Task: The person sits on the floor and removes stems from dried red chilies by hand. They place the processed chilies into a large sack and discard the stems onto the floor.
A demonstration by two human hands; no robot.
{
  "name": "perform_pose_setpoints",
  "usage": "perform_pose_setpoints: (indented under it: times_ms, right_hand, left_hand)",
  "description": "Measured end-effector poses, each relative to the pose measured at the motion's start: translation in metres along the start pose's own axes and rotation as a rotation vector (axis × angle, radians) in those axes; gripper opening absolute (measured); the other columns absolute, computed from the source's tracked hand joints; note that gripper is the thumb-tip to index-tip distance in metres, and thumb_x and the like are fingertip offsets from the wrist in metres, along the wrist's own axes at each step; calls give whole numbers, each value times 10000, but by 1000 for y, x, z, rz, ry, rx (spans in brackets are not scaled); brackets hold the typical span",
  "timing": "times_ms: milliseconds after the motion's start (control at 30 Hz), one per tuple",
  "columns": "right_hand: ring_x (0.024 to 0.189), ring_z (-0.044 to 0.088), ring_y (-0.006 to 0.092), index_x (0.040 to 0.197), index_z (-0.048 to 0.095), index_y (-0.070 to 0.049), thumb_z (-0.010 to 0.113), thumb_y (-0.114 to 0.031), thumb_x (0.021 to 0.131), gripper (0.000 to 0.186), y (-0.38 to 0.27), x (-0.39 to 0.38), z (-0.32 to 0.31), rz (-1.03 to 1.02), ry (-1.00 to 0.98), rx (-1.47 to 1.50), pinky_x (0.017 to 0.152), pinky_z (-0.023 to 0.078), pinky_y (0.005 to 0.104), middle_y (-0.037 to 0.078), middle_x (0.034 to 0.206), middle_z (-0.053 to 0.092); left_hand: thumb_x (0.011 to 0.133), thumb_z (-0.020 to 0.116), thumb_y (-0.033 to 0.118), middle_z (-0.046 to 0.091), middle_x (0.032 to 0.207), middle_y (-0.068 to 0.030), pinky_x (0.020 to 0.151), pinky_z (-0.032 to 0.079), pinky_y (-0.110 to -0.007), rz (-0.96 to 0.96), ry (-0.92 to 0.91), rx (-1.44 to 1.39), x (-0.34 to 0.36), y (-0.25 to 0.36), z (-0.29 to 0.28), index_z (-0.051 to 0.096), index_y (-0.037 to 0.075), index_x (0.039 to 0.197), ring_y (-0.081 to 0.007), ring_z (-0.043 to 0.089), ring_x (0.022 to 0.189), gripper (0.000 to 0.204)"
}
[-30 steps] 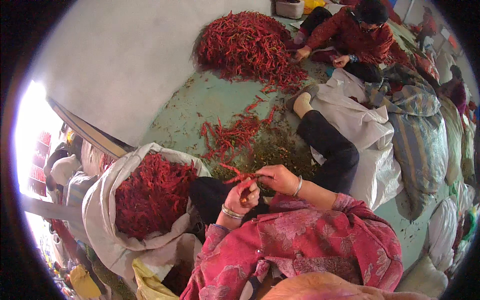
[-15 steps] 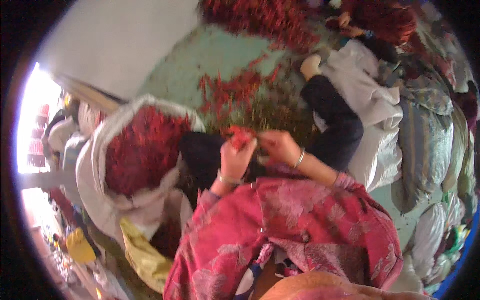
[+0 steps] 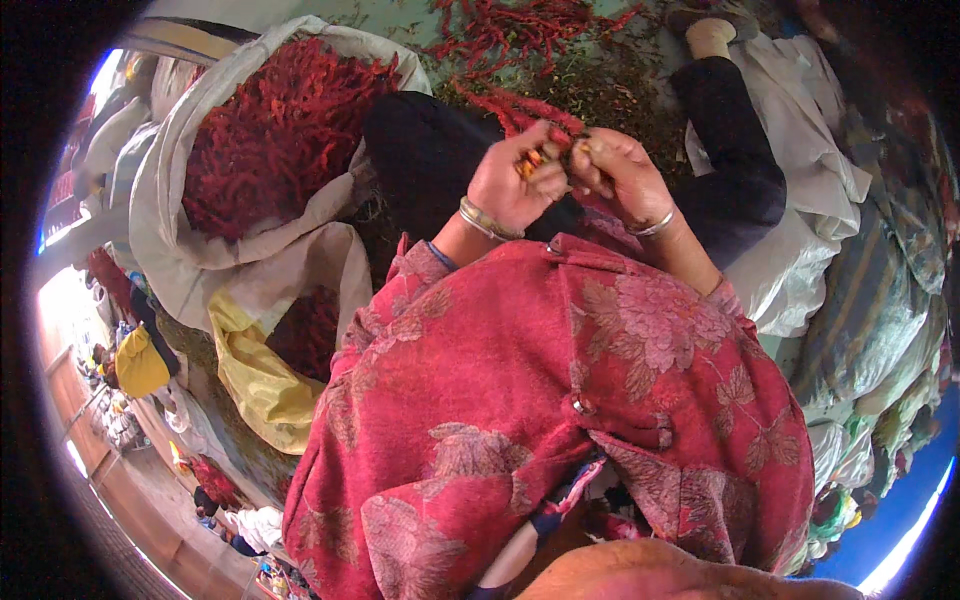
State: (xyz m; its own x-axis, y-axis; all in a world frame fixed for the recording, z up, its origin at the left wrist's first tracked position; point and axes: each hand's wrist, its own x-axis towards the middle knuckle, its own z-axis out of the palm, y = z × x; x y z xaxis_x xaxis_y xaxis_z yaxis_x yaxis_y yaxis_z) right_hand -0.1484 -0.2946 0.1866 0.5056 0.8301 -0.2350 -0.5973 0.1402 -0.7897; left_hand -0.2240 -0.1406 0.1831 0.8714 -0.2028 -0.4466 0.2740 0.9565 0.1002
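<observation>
My left hand (image 3: pixel 510 186) is closed around red dried chillies (image 3: pixel 515 110), whose long bodies stick out above it; small orange-yellow bits (image 3: pixel 530 163) show in its grip. My right hand (image 3: pixel 625 180) is beside it, fingers pinched at the chillies' near ends. Both are held over my lap, in front of my dark trousers and pink floral jacket. At left stands a white woven sack (image 3: pixel 160 190) full of red chillies (image 3: pixel 270 135). Loose chillies (image 3: pixel 515 30) lie on the green floor beyond my hands, with dry debris around them.
A smaller sack with a yellow edge (image 3: pixel 250 380) holds more chillies by my left side. White and striped sacks (image 3: pixel 850 330) crowd my right, along my bent leg and shoed foot. Bags, a yellow cloth (image 3: pixel 140 365) and other items sit at the far left.
My view has tilted down, so the scene sits higher and the large pile and co-worker have mostly left view. My hands remain together on the chillies, their fingers shifted.
</observation>
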Motion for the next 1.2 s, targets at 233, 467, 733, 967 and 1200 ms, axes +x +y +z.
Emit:
perform_pose_setpoints:
  times_ms: [233, 467, 733, 967, 1200]
  right_hand:
    - [489, 355, 54, 732, 541, -34, 456, -224, 900, 267, -14, -4, 4, -72, -15, -58, 450, 261, 204, -17, 562, 449]
    - [568, 418, 45, 750, 569, -41, 489, -179, 878, 204, -16, -3, 10, 70, 126, -215, 511, 340, 196, -33, 633, 495]
    - [587, 477, 63, 731, 576, -21, 501, -140, 858, 189, -14, 1, 14, -32, -7, -672, 533, 403, 225, -13, 632, 526]
    - [542, 491, 68, 862, 608, -19, 511, -171, 875, 180, -38, 19, 8, 203, -154, -516, 502, 397, 212, 5, 621, 547]
    - [662, 599, 221, 1014, 599, -78, 570, -195, 776, 267, -10, 87, -90, -66, 295, -1222, 637, 472, 307, 110, 792, 628]
  left_hand:
    - [819, 510, 108, 493, 636, -27, 438, 297, -208, 162, 152, 106, -4, 3, 8, 535, 23, 836, -88, 367, 469, 90]
    - [836, 532, 90, 554, 778, 11, 541, 365, -203, 290, 50, 727, -14, 6, 18, 589, 19, 948, -49, 475, 619, 145]
    - [835, 549, 161, 547, 738, 7, 469, 353, -203, 127, 126, 778, -9, 20, 6, 576, 35, 893, -64, 471, 550, 141]
    - [800, 488, 111, 481, 720, -53, 415, 279, -183, -25, 167, 132, 6, 38, -10, 496, 48, 785, -60, 302, 418, 65]
    - [797, 515, 110, 518, 734, -43, 449, 313, -177, 109, 97, 337, 17, 73, -32, 503, 61, 824, -53, 384, 474, 58]
